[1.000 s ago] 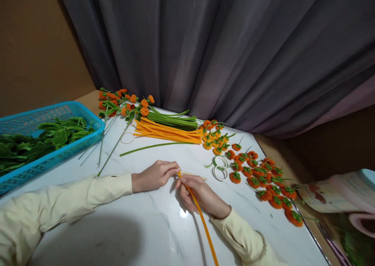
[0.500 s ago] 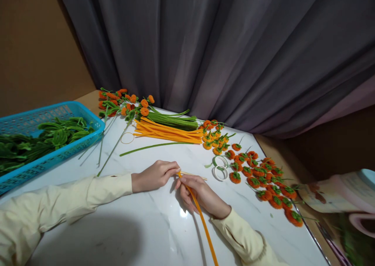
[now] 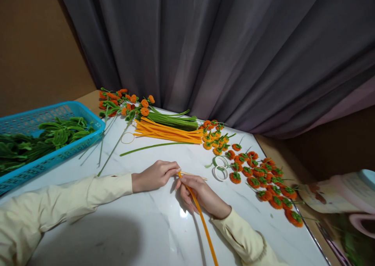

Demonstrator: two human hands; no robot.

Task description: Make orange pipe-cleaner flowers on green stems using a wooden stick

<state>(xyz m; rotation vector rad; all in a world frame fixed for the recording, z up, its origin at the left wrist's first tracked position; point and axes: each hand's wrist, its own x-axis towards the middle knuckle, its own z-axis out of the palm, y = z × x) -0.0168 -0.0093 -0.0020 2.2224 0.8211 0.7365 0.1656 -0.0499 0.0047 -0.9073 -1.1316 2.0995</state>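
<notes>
My left hand (image 3: 156,176) is closed in a pinch on the end of a thin wooden stick (image 3: 197,176), whose other end points right, past my right fingers. An orange pipe cleaner (image 3: 203,223) is bent around the stick right beside the left fingertips. My right hand (image 3: 202,195) grips that pipe cleaner close to the stick, thumb and forefinger together. From there its long tail runs down toward the table's front edge. The fingers partly cover the point where stick and pipe cleaner meet.
Orange pipe cleaners (image 3: 170,132) and green ones (image 3: 175,120) lie in bundles behind my hands. Orange flower heads (image 3: 259,171) spread at the right, near tape rolls (image 3: 220,173). A blue basket (image 3: 98,130) of green leaves stands left. A cup (image 3: 334,193) is far right.
</notes>
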